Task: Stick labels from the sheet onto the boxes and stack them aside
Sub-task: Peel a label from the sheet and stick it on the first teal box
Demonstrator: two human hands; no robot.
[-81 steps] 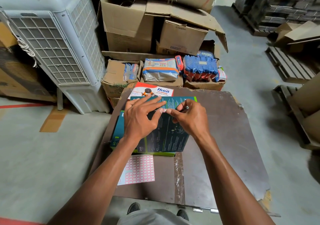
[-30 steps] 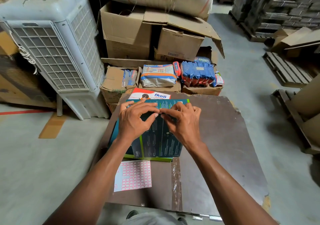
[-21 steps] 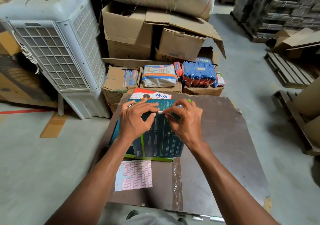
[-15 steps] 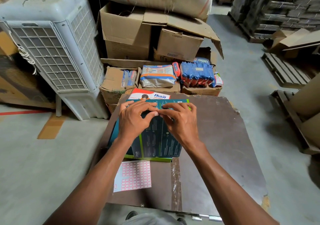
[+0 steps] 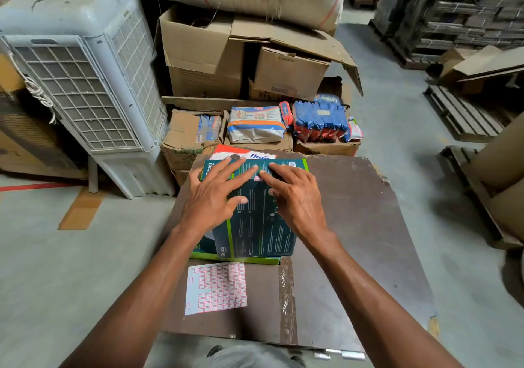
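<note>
Both hands, left hand & right hand, flattened on 1 teal box.

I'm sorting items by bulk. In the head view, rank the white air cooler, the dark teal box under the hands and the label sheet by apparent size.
1. White air cooler, clearly largest.
2. Dark teal box.
3. Label sheet, smallest.
</note>
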